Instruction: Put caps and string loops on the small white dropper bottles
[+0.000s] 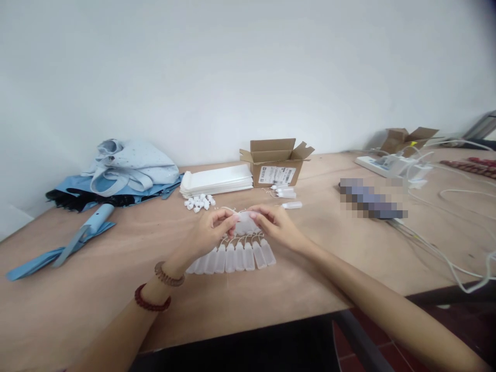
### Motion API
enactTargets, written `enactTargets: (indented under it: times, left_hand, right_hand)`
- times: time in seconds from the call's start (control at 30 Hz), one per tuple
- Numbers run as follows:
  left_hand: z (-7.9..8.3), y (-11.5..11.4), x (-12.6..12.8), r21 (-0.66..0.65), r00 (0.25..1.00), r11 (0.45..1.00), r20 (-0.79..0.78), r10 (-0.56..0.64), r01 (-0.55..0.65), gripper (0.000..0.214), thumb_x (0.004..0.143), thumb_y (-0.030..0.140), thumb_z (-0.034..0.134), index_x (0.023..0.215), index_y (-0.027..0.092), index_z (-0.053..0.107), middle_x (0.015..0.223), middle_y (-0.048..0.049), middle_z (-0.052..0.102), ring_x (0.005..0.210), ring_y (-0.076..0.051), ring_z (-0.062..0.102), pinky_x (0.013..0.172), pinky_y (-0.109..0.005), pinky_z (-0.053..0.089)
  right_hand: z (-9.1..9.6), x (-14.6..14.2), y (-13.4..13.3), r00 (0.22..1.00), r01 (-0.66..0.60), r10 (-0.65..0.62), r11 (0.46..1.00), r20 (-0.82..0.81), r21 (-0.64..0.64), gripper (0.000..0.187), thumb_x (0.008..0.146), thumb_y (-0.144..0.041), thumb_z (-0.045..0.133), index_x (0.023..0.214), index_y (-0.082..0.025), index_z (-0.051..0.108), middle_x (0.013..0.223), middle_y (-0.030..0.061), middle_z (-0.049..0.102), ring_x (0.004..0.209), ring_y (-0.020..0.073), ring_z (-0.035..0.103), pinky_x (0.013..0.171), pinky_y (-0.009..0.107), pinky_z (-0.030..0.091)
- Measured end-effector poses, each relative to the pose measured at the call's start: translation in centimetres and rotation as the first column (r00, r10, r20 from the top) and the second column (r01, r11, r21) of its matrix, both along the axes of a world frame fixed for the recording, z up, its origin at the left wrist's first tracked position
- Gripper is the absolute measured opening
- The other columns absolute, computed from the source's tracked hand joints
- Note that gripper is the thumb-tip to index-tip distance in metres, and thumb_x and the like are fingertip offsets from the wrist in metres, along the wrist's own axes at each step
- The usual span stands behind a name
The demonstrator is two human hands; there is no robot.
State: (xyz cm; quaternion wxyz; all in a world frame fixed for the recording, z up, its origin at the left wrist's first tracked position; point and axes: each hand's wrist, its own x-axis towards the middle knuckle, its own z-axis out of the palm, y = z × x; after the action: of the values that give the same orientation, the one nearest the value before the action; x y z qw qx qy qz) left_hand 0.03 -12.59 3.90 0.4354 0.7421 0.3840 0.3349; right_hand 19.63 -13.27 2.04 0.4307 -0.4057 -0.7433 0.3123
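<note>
My left hand point(211, 232) and my right hand point(277, 225) meet over the middle of the wooden table point(96, 279), both pinching one small translucent plastic bottle point(245, 223) between their fingertips. Just below the hands lies a row of several similar small bottles point(232, 257), side by side, with thin strings at their necks. Two bead bracelets sit on my left wrist. Beyond the hands lie a pile of small white caps point(199, 202) and a few loose bottles point(287, 194).
A stack of white flat bags point(217, 181) and an open cardboard box point(276, 163) stand at the back. A blue umbrella and a light blue bag point(127, 168) lie at the left. Power strip, white cables point(445, 196) and another box sit at the right.
</note>
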Motion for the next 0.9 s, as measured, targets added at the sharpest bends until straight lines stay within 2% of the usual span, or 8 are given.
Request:
enactTargets:
  times: [0.17, 0.27, 0.37, 0.43, 0.53, 0.7, 0.8, 0.9]
  left_hand:
    - [-0.4, -0.3, 0.2, 0.347, 0.993, 0.935, -0.057, 0.099, -0.073, 0.017, 0.084, 0.031, 0.055, 0.091, 0.017, 0.061, 0.086, -0.0044, 0.065, 0.079, -0.016, 0.06, 0.072, -0.027, 0.049]
    - [-0.3, -0.4, 0.4, 0.288, 0.993, 0.955, -0.066, 0.094, -0.072, 0.02, 0.087, 0.033, 0.051, 0.089, 0.017, 0.062, 0.084, -0.004, 0.065, 0.077, -0.015, 0.061, 0.068, -0.024, 0.049]
    - [0.0, -0.4, 0.5, 0.128, 0.996, 0.99, -0.072, 0.061, -0.051, 0.033, 0.091, 0.038, 0.042, 0.073, 0.016, 0.059, 0.068, -0.0019, 0.061, 0.06, -0.013, 0.058, 0.055, -0.022, 0.047]
    - [0.1, -0.5, 0.5, 0.11, 0.995, 0.993, -0.079, 0.061, -0.052, 0.036, 0.091, 0.038, 0.042, 0.066, 0.016, 0.055, 0.06, -0.0006, 0.058, 0.055, -0.012, 0.056, 0.054, -0.022, 0.046]
    - [-0.1, -0.7, 0.6, 0.232, 0.991, 0.971, -0.101, 0.089, -0.063, 0.03, 0.09, 0.034, 0.045, 0.07, 0.016, 0.058, 0.061, -0.0007, 0.061, 0.059, -0.013, 0.058, 0.059, -0.023, 0.046]
    - [-0.9, -0.5, 0.7, 0.503, 0.958, 0.862, -0.216, 0.188, -0.055, 0.019, 0.089, 0.029, 0.048, 0.081, 0.017, 0.061, 0.07, -0.0026, 0.066, 0.066, -0.016, 0.059, 0.066, -0.028, 0.043]
    - [-1.0, -0.3, 0.8, 0.51, 0.955, 0.859, -0.23, 0.188, -0.046, 0.019, 0.089, 0.03, 0.048, 0.086, 0.017, 0.062, 0.077, -0.0046, 0.068, 0.071, -0.017, 0.061, 0.068, -0.028, 0.043]
    - [-1.0, 0.0, 0.4, 0.416, 0.968, 0.906, -0.186, 0.168, -0.077, 0.023, 0.089, 0.034, 0.048, 0.094, 0.017, 0.063, 0.09, -0.006, 0.07, 0.082, -0.018, 0.063, 0.072, -0.028, 0.046]
  right_hand:
    - [0.0, 0.1, 0.2, 0.994, -0.015, 0.004, 0.995, -0.113, -0.095, 0.037, 0.09, -0.044, 0.044, 0.077, -0.015, 0.061, 0.059, -0.0024, 0.045, 0.052, 0.0087, 0.039, 0.049, 0.022, 0.03]
    - [-0.2, 0.0, 0.3, 0.987, -0.031, 0.01, 0.991, -0.158, -0.131, 0.036, 0.09, -0.045, 0.043, 0.08, -0.015, 0.06, 0.057, -0.0035, 0.042, 0.049, 0.0082, 0.036, 0.047, 0.021, 0.03]
    - [-0.2, -0.1, 0.1, 0.993, -0.022, 0.013, 0.997, -0.117, -0.077, 0.032, 0.09, -0.042, 0.044, 0.087, -0.016, 0.062, 0.062, -0.0019, 0.047, 0.052, 0.0087, 0.04, 0.049, 0.021, 0.032]
    - [-0.1, -0.2, 0.0, 0.996, -0.014, 0.008, 0.998, -0.091, -0.063, 0.031, 0.09, -0.042, 0.044, 0.089, -0.016, 0.062, 0.063, -0.0014, 0.049, 0.053, 0.0089, 0.04, 0.049, 0.021, 0.032]
    - [-0.2, -0.2, 0.1, 0.991, -0.01, -0.006, 0.993, -0.131, -0.119, 0.032, 0.089, -0.045, 0.045, 0.083, -0.017, 0.059, 0.06, -0.0022, 0.044, 0.05, 0.0087, 0.038, 0.046, 0.021, 0.031]
    - [-0.2, -0.3, 0.4, 0.964, -0.108, 0.02, 0.942, -0.266, -0.317, 0.041, 0.084, -0.055, 0.048, 0.065, -0.019, 0.046, 0.053, -0.0056, 0.032, 0.041, 0.0066, 0.029, 0.037, 0.02, 0.026]
    - [0.6, 0.0, 0.5, 0.963, -0.153, 0.054, 0.916, -0.265, -0.37, 0.043, 0.082, -0.055, 0.051, 0.06, -0.019, 0.042, 0.051, -0.0064, 0.033, 0.04, 0.0062, 0.03, 0.038, 0.021, 0.03]
    - [1.3, 1.5, 1.1, 0.992, -0.07, 0.039, 0.958, -0.119, -0.277, 0.039, 0.086, -0.048, 0.048, 0.062, -0.017, 0.049, 0.052, -0.0039, 0.042, 0.044, 0.0084, 0.04, 0.045, 0.023, 0.034]
